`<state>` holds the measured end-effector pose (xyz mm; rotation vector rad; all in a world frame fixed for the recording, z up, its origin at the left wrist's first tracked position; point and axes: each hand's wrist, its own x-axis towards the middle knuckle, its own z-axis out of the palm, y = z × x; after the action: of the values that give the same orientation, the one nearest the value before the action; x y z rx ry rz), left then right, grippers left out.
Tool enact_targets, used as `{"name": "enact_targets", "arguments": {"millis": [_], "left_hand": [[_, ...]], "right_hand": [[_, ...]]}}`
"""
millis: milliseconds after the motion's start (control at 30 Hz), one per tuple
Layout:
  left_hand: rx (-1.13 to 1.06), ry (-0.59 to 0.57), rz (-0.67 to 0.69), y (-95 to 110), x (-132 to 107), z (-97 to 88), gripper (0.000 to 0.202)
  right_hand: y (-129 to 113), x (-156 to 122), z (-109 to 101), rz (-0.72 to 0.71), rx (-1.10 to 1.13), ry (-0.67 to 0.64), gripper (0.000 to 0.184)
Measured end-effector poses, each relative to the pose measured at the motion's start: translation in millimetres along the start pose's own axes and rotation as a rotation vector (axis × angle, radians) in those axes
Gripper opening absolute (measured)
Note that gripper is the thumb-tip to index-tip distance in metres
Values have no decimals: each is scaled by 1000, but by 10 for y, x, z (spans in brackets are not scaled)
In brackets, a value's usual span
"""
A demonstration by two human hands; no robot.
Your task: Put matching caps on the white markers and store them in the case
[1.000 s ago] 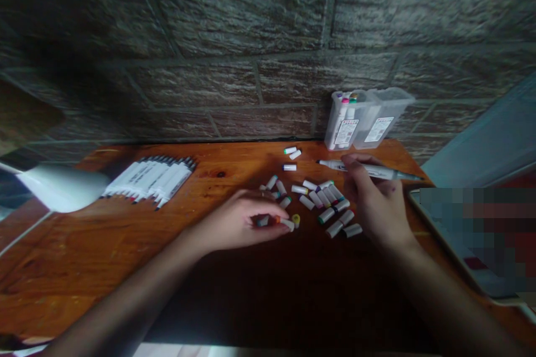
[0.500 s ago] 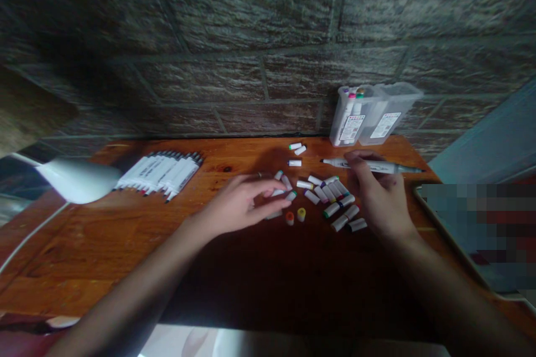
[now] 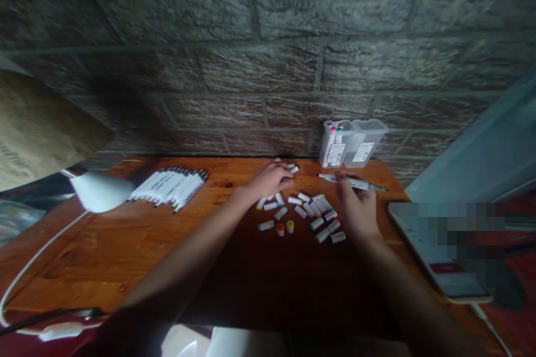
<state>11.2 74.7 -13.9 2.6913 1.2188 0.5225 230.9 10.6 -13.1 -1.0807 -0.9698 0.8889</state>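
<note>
Right hand [image 3: 357, 207]: fingers closed on a white, double-ended marker with a slim grey-and-dark tip at each end [image 3: 355, 183]. The marker lies nearly level over the right part of the brown varnished wooden surface [image 3: 104, 256]. The grip is near mid-barrel, which leaves both ends free, and neither end appears to carry a cap.

Left hand [image 3: 271, 177]: fingers curled low at the far side of the surface, just beside two short white caps [image 3: 294, 169]. Whether it grasps anything cannot be told; the fingertips are partly hidden.

Loose white cylindrical caps with coloured ends [image 3: 309, 209] lie on their sides between the hands, presumably grouped to stay within reach of both. A cap with an orange top [image 3: 280, 230] and a cap with a yellow top [image 3: 290, 227] stand upright, near each other. At the left, a row of white dark-tipped markers [image 3: 167, 187] lies side by side, an arrangement that likely limits rolling and keeps them apart from the caps.

Container: a translucent plastic two-part case [image 3: 372, 130] stands against the grey-brown stone-block wall [image 3: 285, 67]. Its left part holds several upright markers with coloured ends [image 3: 339, 136], pink and green among them. Both parts bear printed white labels [image 3: 363, 152], not legible.
</note>
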Motion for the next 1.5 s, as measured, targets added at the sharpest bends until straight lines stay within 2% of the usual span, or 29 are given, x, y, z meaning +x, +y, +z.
{"name": "enact_targets", "arguments": {"millis": [100,200,367,467,733,867,1000,1100,1200,1300,1400,1500], "left_hand": [[-8,5,-18,-18,9,13,11],[-47,56,-59,24,-167,-26,18],[-426,305,-163,223,-487,-85,28],[-523,378,-153,333,-534,-78,26],[-418,339,-98,464,-534,-94,18],[-410,320,-75,494,-546,-66,20],[-508,220,-76,550,-337,-48,22],[-619,122,-58,601,40,13,21],[-629,-11,2,636,471,160,18],[-684,-145,41,632,771,333,23],[-648,-200,74,568,837,380,19],[-611,-165,60,432,663,225,18]], "right_hand": [[4,33,-17,-22,19,16,29],[-2,39,-22,-17,18,10,31],[-63,-79,11,32,-53,-141,31],[-117,-163,48,45,-99,-210,33],[-163,-186,75,7,-131,-279,33],[-127,-190,74,-37,-152,-374,28],[-142,-73,-45,-147,-264,-400,27],[-239,132,-251,-223,-526,-338,36],[-347,326,-456,-192,-825,-252,45],[-363,416,-558,-175,-997,-201,46],[-276,437,-558,-200,-998,-200,39],[-168,466,-540,-208,-935,-200,34]]}}
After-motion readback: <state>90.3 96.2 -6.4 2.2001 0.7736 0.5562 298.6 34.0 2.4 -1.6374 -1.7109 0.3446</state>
